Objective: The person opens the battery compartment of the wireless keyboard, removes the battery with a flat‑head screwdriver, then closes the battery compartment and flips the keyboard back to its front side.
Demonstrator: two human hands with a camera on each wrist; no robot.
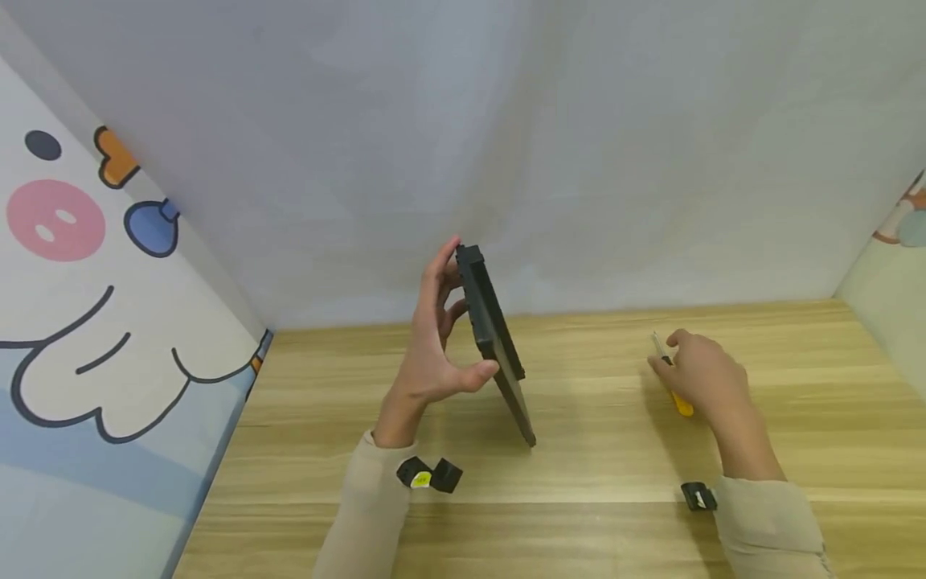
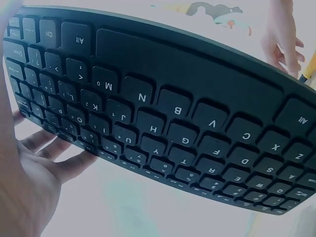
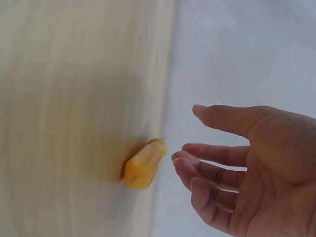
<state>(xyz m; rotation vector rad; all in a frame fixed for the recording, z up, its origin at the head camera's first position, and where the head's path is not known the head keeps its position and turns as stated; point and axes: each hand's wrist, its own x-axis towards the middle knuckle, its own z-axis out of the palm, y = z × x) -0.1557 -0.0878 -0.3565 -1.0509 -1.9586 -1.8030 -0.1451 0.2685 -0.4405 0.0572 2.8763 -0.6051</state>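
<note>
A black keyboard point(image 1: 492, 322) is held tilted up on edge by my left hand point(image 1: 427, 354). The thumb is at its near side and the fingers are at the far side. In the left wrist view the keyboard point(image 2: 168, 128) shows its keys, with lettering upside down. On the table to the right lies a screwdriver point(image 1: 682, 404) with a yellow handle and a thin metal shaft. My right hand point(image 1: 702, 370) hovers over it, thumb and fingers spread apart. The right wrist view shows a gap between those fingers and the yellow handle point(image 3: 143, 168).
The wood-grain table point(image 1: 593, 474) ends at a pale cloth backdrop point(image 1: 615, 177). A cartoon-printed panel point(image 1: 130, 322) stands along the left side, and another printed panel point(image 1: 897, 305) is at the right. Small black devices are worn at both wrists.
</note>
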